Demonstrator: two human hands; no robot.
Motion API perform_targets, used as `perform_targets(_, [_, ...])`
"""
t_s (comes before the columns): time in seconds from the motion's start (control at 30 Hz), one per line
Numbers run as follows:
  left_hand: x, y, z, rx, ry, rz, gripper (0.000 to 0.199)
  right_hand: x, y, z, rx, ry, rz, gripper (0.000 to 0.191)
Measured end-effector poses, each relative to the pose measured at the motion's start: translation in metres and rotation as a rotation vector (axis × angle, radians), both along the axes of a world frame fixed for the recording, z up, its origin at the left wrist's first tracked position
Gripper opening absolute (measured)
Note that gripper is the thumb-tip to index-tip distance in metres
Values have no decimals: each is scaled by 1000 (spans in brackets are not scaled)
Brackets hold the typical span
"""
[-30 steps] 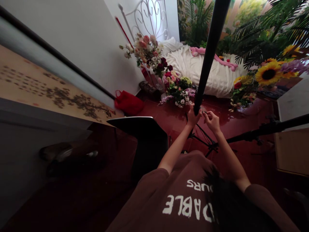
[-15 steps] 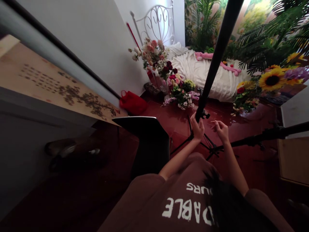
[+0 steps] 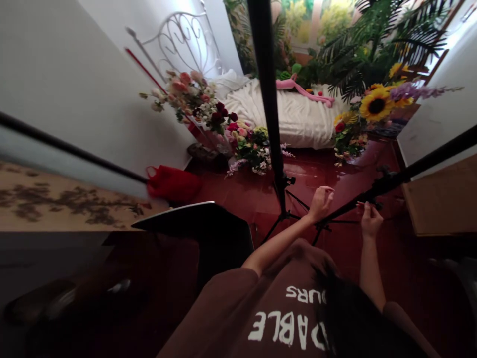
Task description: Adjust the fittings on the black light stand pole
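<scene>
My left hand point(image 3: 321, 205) is held in the air between two black tripod stands, its fingers apart and loosely bent, with nothing in it. It is just right of the upright stand's pole point(image 3: 271, 109) and close above the slanting stand's pole point(image 3: 348, 205). My right hand point(image 3: 371, 221) is beside the slanting pole, thumb and fingertips pinched together next to a dark clamp knob point(image 3: 378, 204). Whether the fingers grip the knob or something small is not clear.
A black panel-like object point(image 3: 223, 238) stands at my left, near a red bag point(image 3: 171, 183). Artificial flowers point(image 3: 257, 144), a white-draped bed point(image 3: 309, 124) and sunflowers point(image 3: 376, 105) are ahead. A cardboard box point(image 3: 443, 199) sits at the right. Tripod legs point(image 3: 274, 229) spread over the red floor.
My left hand has let go of the upright stand's pole and moved right. My right hand has moved to the slanting pole's knob. The view has turned right.
</scene>
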State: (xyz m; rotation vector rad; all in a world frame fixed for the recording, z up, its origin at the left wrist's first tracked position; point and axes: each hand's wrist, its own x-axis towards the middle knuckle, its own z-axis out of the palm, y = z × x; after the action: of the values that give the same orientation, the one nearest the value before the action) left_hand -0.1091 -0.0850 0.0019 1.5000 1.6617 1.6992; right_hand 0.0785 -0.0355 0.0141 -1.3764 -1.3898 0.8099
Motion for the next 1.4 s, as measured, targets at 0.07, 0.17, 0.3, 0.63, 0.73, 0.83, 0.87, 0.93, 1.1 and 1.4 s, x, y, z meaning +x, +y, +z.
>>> perform_targets(0.07, [9, 21, 11, -2, 44, -146, 35, 9, -6, -3, -6, 1, -38, 56])
perform_targets(0.17, [29, 49, 26, 1, 68, -360, 42, 21, -12, -5, -14, 11, -56, 52])
perform_targets(0.3, [62, 72, 35, -60, -1, -536, 45, 40, -17, 0, -9, 151, -116, 45])
perform_targets(0.63, [92, 90, 9, -123, -123, -461, 37, 45, -17, 21, -482, 812, -187, 25])
perform_targets(0.73, [91, 94, 1, -102, -92, -456, 37, 40, -12, 33, -727, 1089, 119, 20])
perform_targets(0.83, [93, 97, -3, -72, -74, -411, 39, 38, -7, 45, -806, 1304, 413, 16])
perform_targets(0.87, [94, 98, -4, -68, -69, -400, 40, 39, -5, 48, -810, 1399, 463, 16])
perform_targets(0.93, [95, 98, -5, -66, -63, -391, 42, 41, -1, 51, -823, 1615, 538, 21])
perform_targets(1.1, [94, 96, -5, -68, -71, -424, 39, 47, 7, 49, -908, 1838, 665, 33])
perform_targets(1.4, [93, 93, 1, -112, -56, -424, 29, 52, 21, 46, -683, 1185, 566, 31])
